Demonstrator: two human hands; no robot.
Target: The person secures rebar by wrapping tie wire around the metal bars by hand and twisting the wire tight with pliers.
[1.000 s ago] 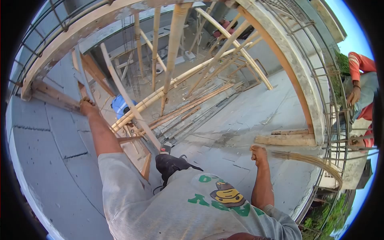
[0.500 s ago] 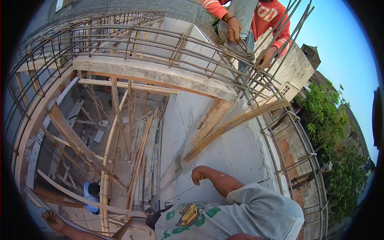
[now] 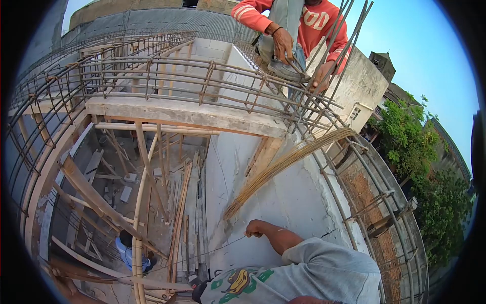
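My right hand (image 3: 254,228) is closed in a pinch, held out over the pale wall, with a thin wire (image 3: 225,246) coming from its fingers and running to the lower left. A long bundle of thin brown wires (image 3: 288,169) slants just above that hand, its upper end resting on the rebar. At the lower left edge, my left hand (image 3: 65,277) is near a wooden board; it is dim and blurred, so its fingers and any hold on the wire are unclear. My grey printed shirt (image 3: 324,276) fills the bottom.
A co-worker in a red sweater (image 3: 324,25) crouches above, hands at the rebar cage (image 3: 202,83). Below that cage runs a concrete beam (image 3: 187,114). Wooden props (image 3: 147,152) stand in the deep space at left, where another person in blue (image 3: 126,251) is. More rebar (image 3: 390,202) edges the right.
The view has shifted, moving the co-worker and rebar slightly left. My left hand appears lower and dimmer. The wire from my right hand now shows as a longer line toward the left.
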